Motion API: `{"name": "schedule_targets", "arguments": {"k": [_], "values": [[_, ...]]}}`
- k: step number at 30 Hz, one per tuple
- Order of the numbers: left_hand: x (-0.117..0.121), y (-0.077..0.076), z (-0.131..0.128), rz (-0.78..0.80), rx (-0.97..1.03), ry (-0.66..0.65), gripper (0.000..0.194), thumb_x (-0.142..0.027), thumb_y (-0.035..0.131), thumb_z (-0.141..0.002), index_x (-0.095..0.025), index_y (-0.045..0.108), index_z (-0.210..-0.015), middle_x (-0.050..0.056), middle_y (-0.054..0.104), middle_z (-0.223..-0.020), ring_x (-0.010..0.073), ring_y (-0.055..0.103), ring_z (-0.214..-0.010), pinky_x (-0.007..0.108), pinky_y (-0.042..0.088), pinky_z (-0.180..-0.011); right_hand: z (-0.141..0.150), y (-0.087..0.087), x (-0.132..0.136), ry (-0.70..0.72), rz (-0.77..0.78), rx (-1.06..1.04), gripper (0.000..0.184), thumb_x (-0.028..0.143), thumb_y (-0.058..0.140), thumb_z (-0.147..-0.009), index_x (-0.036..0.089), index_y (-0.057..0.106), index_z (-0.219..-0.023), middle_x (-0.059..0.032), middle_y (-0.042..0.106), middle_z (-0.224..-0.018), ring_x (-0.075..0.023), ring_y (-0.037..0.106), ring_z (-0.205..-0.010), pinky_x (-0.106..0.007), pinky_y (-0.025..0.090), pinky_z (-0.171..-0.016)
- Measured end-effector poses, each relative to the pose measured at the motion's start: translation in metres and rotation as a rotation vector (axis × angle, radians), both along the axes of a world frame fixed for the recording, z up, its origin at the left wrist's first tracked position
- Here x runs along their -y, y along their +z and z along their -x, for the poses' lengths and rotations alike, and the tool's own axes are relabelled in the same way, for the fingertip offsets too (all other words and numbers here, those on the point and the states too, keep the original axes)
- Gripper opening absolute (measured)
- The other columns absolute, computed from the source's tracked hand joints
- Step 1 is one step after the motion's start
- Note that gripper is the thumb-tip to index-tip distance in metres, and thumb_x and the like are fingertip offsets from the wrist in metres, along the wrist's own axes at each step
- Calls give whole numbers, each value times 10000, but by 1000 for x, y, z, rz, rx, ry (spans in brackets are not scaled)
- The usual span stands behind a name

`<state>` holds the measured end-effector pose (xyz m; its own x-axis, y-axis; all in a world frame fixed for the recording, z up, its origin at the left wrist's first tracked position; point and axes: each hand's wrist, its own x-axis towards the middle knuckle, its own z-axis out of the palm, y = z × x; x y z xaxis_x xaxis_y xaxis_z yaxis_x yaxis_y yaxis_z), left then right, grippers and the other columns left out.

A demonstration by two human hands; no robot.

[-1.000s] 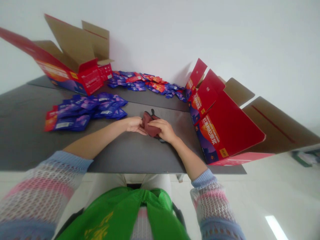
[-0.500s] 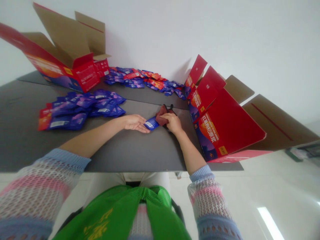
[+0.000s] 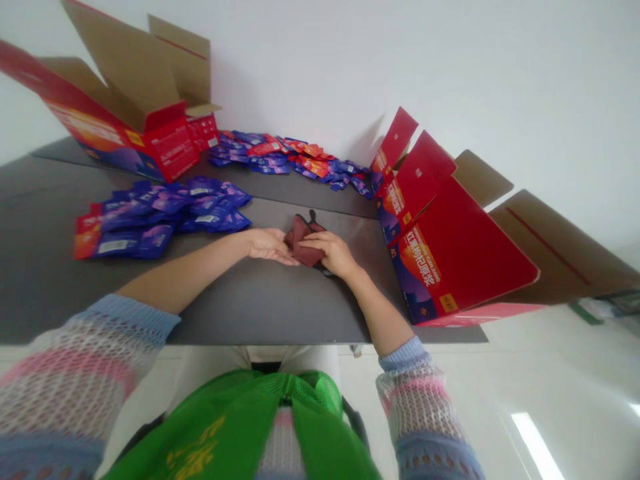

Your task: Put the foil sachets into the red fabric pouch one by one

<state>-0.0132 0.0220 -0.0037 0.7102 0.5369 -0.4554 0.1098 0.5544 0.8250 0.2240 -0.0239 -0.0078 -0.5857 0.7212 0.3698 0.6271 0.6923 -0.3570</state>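
Note:
My right hand is closed on a brownish-red cloth with dark edging, above the grey table. The cloth meets the fingertips of my left hand, which comes in from the left with its fingers together. The blue sachet held by my left hand half a second ago is now hidden by the cloth and fingers. Left of my hands lies a heap of blue-purple sachets, with a red-orange one at its left end.
Along the wall runs a long row of blue and red sachets. An open red carton stands at the back left. On the right, open red cartons line the table, and a flap reaches past its edge.
My right hand has moved left with the cloth, which now covers the blue sachet and touches my left fingertips. My left hand has stayed almost in place.

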Motion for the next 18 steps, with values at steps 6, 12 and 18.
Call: {"name": "schedule_targets", "arguments": {"k": [6,12,18], "values": [[13,7,-13,-84,-194,93,263,-161,876,-693,-103,732,-905,176,788,-926,245,779,-792,272,623,-705,-28,-3,-14,-259,-14,83,575,-13,565,-739,296,761,-1183,-22,733,-1224,-247,643,-1154,-410,523,-988],[45,15,-36,-252,-368,450,198,-163,763,-791,-125,649,-948,120,772,-824,181,739,-642,215,545,-551,-42,-1,-17,-392,-10,98,491,35,604,-777,306,769,-1151,-21,737,-1214,-269,644,-1125,-429,529,-973],[55,14,-37,-613,-383,613,104,-210,673,-828,-178,636,-920,42,733,-733,167,706,-627,200,467,-513,-40,-3,-17,-461,-8,88,489,54,627,-764,279,748,-1181,-41,727,-1233,-280,641,-1118,-439,529,-963]]}}
